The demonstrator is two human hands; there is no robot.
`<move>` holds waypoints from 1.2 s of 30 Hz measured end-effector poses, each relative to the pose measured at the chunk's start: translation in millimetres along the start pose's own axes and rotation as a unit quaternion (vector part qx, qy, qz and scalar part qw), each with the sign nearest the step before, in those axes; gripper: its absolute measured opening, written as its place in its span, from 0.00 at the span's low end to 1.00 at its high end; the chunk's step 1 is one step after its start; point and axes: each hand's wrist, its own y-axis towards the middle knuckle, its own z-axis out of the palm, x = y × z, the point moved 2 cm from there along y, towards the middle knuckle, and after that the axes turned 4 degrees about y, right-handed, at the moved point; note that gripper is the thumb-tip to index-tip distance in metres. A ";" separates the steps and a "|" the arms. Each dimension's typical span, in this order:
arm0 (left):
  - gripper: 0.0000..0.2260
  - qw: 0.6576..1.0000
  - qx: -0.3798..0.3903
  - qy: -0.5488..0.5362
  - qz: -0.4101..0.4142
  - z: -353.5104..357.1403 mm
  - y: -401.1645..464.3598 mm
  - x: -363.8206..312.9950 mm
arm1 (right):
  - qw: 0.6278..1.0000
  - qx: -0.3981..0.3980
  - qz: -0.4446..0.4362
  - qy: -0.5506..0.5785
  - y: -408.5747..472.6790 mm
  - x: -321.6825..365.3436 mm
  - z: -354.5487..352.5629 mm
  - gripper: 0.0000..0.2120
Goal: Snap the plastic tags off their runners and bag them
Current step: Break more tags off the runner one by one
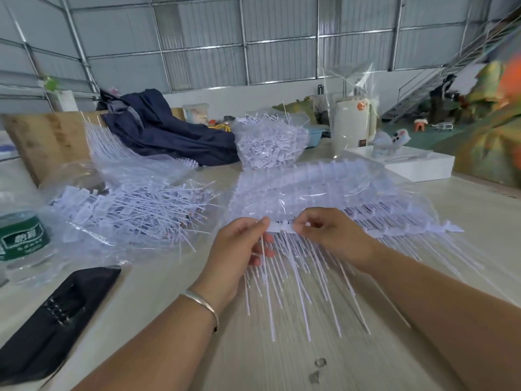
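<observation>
Pale wood-grain table (282,371) fills the bottom of the view, smooth with thin stripes, and a black pouch (53,320) lies on it at the left. Just above, both hands hold one runner strip (283,227) of white plastic tags. The left hand (239,246) pinches its end between thumb and finger; the right hand (332,235) pinches it close beside. To do this well, I think the fingers should stay close together and bend the strip sharply — a slow bend may only twist it. Long thin tails (296,283) hang down like stiff straws. Farther left, a clear crinkly bag (121,210) holds loose tags, beside a water bottle (22,238). Behind sit another full bag (270,142) and dark blue cloth (169,128).
</observation>
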 end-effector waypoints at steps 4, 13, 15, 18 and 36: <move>0.02 0.999 0.006 -0.034 0.000 0.3 -2.0 -0.1 | 0.997 -0.007 -0.017 0.077 -5.0 8.6 -1.0 0.04; 0.03 0.939 0.186 -0.264 -0.122 5.1 -8.0 -5.4 | 0.979 0.062 -0.008 0.192 -9.8 22.0 -9.2 0.07; 0.03 0.922 0.242 -0.275 -0.123 10.0 -12.7 -6.9 | 0.973 0.080 0.000 0.217 -10.7 23.7 -9.0 0.12; 0.13 0.912 0.291 -0.261 -0.128 14.4 -16.2 -6.7 | 0.968 0.112 0.017 0.223 -10.8 24.6 -3.2 0.24; 0.02 0.944 0.130 -0.267 -0.143 2.2 -6.1 -15.2 | 0.979 -0.015 -0.002 0.201 -9.2 13.8 -9.1 0.06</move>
